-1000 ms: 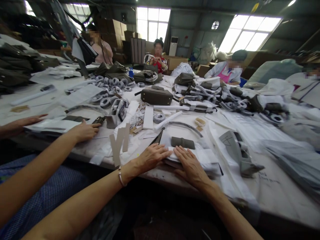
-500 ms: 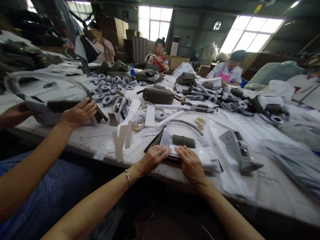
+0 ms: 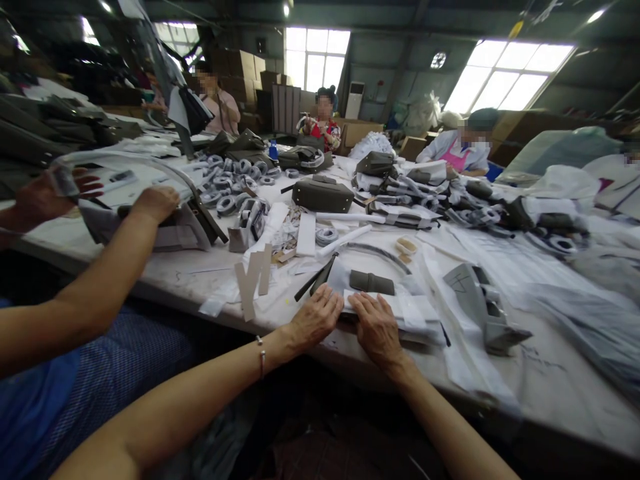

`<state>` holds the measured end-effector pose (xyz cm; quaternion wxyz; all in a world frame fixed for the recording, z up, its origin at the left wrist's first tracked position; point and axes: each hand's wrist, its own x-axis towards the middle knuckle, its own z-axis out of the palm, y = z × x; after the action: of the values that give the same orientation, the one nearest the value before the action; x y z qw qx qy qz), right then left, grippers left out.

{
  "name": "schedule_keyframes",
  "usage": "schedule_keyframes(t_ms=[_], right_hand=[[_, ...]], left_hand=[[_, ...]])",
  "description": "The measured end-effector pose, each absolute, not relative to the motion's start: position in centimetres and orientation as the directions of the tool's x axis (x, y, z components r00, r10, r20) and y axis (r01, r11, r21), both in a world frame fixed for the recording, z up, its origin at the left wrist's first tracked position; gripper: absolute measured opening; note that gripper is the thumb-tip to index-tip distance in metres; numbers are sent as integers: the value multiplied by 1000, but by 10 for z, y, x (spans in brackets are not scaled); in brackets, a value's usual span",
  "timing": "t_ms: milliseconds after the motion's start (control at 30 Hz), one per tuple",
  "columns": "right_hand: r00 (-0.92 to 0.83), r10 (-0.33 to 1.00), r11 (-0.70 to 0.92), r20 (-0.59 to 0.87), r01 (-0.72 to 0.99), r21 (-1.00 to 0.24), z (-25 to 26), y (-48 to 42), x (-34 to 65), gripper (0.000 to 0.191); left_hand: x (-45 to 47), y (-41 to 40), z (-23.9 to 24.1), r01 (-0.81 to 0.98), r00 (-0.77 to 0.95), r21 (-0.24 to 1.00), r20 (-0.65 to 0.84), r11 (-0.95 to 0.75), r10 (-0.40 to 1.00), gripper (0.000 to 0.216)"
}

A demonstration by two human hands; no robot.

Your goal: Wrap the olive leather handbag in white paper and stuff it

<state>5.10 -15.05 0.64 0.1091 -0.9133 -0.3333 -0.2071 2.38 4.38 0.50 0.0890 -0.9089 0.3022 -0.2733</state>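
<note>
In front of me, at the table's near edge, a dark olive handbag (image 3: 373,281) lies flat, partly covered in white wrapping (image 3: 415,308). Its handle (image 3: 383,252), in clear film, arches on the far side. My left hand (image 3: 319,315) closes over the bag's near left edge, fingers together. Beside it, my right hand (image 3: 376,325) grips the same edge, its fingertips on the white wrapping and its thumb hidden below. A narrow gap separates the two hands. A dark strap (image 3: 315,277) sticks out to the left.
On the left a co-worker's hand (image 3: 157,202) works on another wrapped bag (image 3: 185,230). Cardboard strips (image 3: 253,273), a finished-looking bag (image 3: 323,193) and rolled wrapped handles (image 3: 245,167) lie beyond. A grey bag piece (image 3: 475,300) stands right. Other people sit across the table.
My hands stay on the handbag's near edge, with little shift. The co-worker's right hand has drawn its fingers in, and their left hand has lifted and spread. The view has tilted slightly.
</note>
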Motion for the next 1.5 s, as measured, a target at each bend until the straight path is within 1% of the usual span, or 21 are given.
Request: schedule_keyframes(t_ms=[67,200,300,400,500,600,700,800,867,900,967,1033,1067,1100,1133,1167,1233,1267,1300,1367,1500], right_hand=[[686,562,-754,462,655,-55,5,-150,52,42],[689,548,-772,475,635,-31,7,-146,50,41],[702,530,-793,476,609,-17,10,-141,45,44],[706,493,-814,508,580,-16,12,-137,44,56],[695,456,-830,555,558,-17,12,-137,47,53],[685,459,-825,566,566,-15,13,-141,52,41],[673,477,-803,566,596,-32,12,-145,55,32],[664,479,-801,574,598,-22,9,-142,56,30],[674,474,-811,567,584,-17,9,-136,55,31],[683,473,-813,557,582,-24,9,-134,55,32],[694,503,-786,516,615,-61,14,-134,54,36],[681,562,-713,470,686,-142,21,-144,56,39],[678,566,-682,469,705,-195,26,-155,59,38],[689,533,-673,490,697,-249,30,-167,62,36],[716,455,-691,530,659,-297,34,-182,67,34],[745,338,-733,575,592,-336,36,-198,73,34],[766,94,-829,636,414,-375,35,-228,85,43],[767,26,-864,641,339,-371,32,-240,91,50],[773,-8,-890,635,284,-357,28,-248,96,56],[797,-5,-915,604,240,-324,15,-257,101,64],[777,10,-910,629,268,-316,-4,-251,100,66]], left_hand=[[29,41,12,-504,696,-342,383,-793,-608,32],[37,42,22,-568,716,-302,278,-765,-641,26],[39,44,29,-595,713,-252,273,-763,-646,21],[42,44,35,-599,725,-193,281,-777,-629,16],[43,39,40,-593,739,-150,287,-791,-609,16],[38,33,39,-575,749,-139,307,-806,-587,21],[31,26,31,-540,754,-143,355,-829,-552,38],[30,22,19,-489,699,-205,489,-848,-522,49],[32,21,12,-459,636,-261,571,-849,-519,48],[34,23,9,-457,617,-276,586,-845,-525,48],[38,27,4,-489,604,-283,573,-825,-554,46],[39,33,1,-531,593,-274,555,-802,-583,45],[39,35,-1,-545,582,-275,556,-792,-594,44],[38,37,-3,-550,570,-277,566,-788,-596,44],[37,39,-4,-549,559,-276,582,-789,-591,44],[36,39,-5,-545,550,-270,599,-794,-581,43],[34,39,-7,-541,533,-243,641,-805,-552,43],[33,39,-7,-540,528,-223,662,-812,-533,43],[33,38,-7,-538,525,-201,679,-818,-513,44],[32,37,-7,-538,520,-164,707,-827,-479,47],[31,37,-7,-551,508,-130,731,-824,-455,49]])
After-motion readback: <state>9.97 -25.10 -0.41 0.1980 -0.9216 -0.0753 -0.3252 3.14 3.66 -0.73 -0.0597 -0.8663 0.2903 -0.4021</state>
